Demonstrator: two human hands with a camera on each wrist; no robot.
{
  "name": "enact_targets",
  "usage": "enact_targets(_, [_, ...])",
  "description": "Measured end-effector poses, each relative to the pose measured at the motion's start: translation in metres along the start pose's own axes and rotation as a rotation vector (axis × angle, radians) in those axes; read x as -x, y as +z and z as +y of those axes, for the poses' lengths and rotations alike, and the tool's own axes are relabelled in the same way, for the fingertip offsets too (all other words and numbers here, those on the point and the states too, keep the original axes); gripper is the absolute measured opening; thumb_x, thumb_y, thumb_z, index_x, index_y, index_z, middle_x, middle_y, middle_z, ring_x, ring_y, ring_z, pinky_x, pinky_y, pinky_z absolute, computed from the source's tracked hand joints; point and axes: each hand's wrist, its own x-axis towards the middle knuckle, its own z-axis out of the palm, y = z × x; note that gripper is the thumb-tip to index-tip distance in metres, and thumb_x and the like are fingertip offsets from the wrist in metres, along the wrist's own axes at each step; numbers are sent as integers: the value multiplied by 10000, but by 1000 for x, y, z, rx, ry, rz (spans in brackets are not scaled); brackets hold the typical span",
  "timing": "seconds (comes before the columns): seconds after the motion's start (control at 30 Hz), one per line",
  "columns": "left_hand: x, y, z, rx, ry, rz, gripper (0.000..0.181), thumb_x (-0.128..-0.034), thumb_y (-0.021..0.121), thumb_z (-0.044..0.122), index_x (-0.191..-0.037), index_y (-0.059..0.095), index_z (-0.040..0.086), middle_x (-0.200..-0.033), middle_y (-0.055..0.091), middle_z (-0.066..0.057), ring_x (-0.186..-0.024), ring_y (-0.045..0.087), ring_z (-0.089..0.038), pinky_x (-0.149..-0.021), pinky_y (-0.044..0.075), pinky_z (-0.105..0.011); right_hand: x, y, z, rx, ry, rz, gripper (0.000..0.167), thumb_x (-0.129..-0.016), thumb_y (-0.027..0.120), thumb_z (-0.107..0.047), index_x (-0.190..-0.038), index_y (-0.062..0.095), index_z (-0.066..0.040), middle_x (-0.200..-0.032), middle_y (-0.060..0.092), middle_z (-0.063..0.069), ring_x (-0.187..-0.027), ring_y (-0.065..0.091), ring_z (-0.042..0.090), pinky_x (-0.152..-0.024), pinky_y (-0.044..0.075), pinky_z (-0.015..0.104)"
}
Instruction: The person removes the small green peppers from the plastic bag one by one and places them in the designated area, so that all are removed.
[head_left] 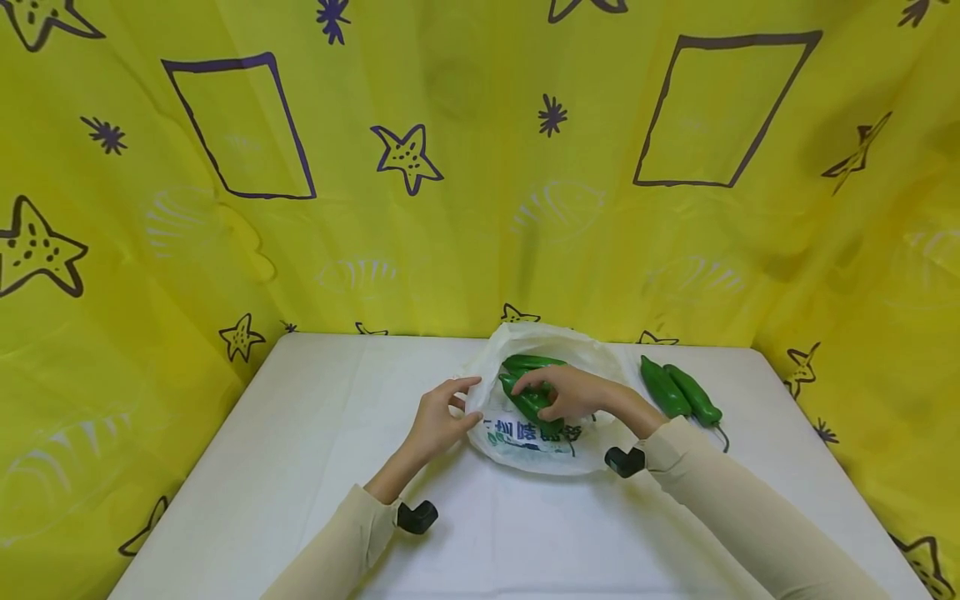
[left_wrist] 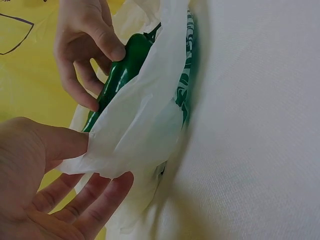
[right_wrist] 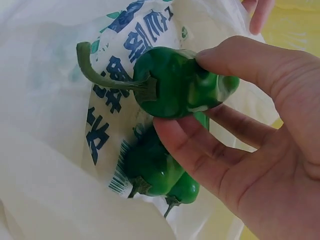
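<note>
A white plastic bag (head_left: pixel 517 461) with blue printed characters lies with its mouth spread on the table. My left hand (head_left: pixel 441 421) pinches the bag's left rim between thumb and fingers. Inside the mouth, my right hand (head_left: pixel 573 390) grips a green pepper (right_wrist: pixel 167 82), thumb on one side and fingers on the other. Its curved stem points away from the palm in the right wrist view. Beneath it, more green peppers (right_wrist: pixel 152 167) rest in the bag. The left wrist view shows the gripped pepper partly hidden behind the bag's wall.
Two green peppers (head_left: pixel 663 390) lie side by side on the white table (head_left: pixel 360 400), right of the bag. A yellow curtain (head_left: pixel 480 233) with drawn stars and fish encloses the back and sides. Each wrist carries a black camera (head_left: pixel 417 517).
</note>
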Motion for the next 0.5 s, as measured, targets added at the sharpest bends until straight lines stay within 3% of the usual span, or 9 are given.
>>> enact_targets(0.33, [-1, 0, 0, 8, -12, -3, 535, -839, 812, -6, -1347, 657, 54, -1152, 680, -138, -887, 687, -245, -703, 552, -260, 6, -10, 0, 10, -54, 53, 490, -919, 739, -47, -1372, 647, -208, -1447, 557, 129, -958, 628, 225, -888, 568, 393])
enact_targets(0.5, [-1, -1, 0, 10, -7, -4, 534, -836, 814, -7, -1344, 659, 52, -1154, 680, -143, -883, 686, -249, -704, 554, -258, 9, -16, -1, 15, -111, 81, 482, -916, 740, -36, -1371, 643, -161, -1448, 555, 152, -993, 648, 239, -872, 581, 400])
